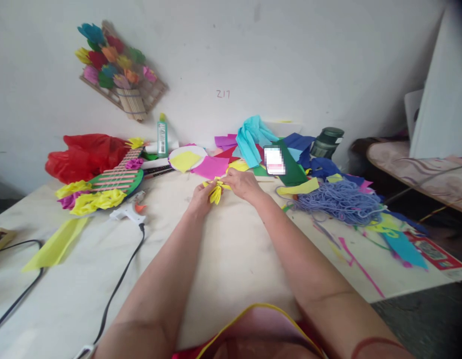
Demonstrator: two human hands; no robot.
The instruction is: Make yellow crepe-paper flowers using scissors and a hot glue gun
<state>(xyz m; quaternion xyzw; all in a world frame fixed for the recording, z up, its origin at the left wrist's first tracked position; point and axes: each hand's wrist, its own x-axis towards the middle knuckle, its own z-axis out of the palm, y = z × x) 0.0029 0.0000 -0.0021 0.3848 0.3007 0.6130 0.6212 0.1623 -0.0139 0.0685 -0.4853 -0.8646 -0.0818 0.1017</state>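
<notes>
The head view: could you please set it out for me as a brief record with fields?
Hands: left hand and right hand, both gripping yellow paper
Left side: glue gun, yellow strip, red bag
Right side: tangled blue yarn
Beyond hands: pink sheet, phone, upright bottle
On wall: flower bouquet
</notes>
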